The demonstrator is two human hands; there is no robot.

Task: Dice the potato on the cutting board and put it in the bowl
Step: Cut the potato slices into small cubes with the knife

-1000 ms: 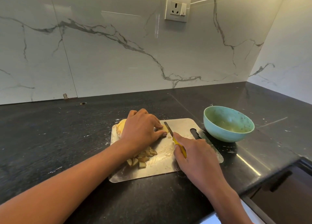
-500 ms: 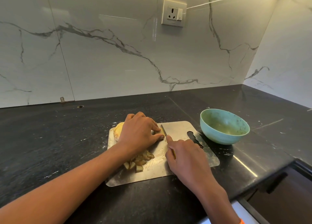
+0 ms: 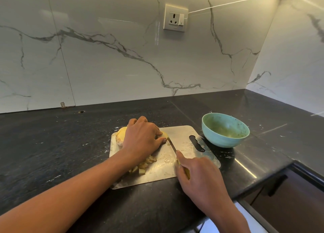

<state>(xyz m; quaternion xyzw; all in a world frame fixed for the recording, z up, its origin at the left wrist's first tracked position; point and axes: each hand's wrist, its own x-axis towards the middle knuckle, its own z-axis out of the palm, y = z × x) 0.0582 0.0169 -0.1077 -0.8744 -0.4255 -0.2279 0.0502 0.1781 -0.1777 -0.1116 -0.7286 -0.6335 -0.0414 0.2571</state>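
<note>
- Head cam is looking down at a black speckled stone countertop (image 3: 52, 150) that's running into a corner, with glossy white grey-veined marble wall panels (image 3: 105, 60) behind and a white wall socket (image 3: 175, 18) up top.
- Rectangular steel cutting board (image 3: 182, 132) is lying flat on it, a pale green round bowl (image 3: 225, 129) sitting just beside its far right corner.
- Left hand (image 3: 142, 139) is curling over the yellow peeled potato (image 3: 121, 134), pinning it to the board; diced potato pieces (image 3: 142, 167) are piling up near the wrist.
- Right hand (image 3: 198, 173) is gripping a yellow-handled knife (image 3: 172, 146), blade touching the potato's cut end.
</note>
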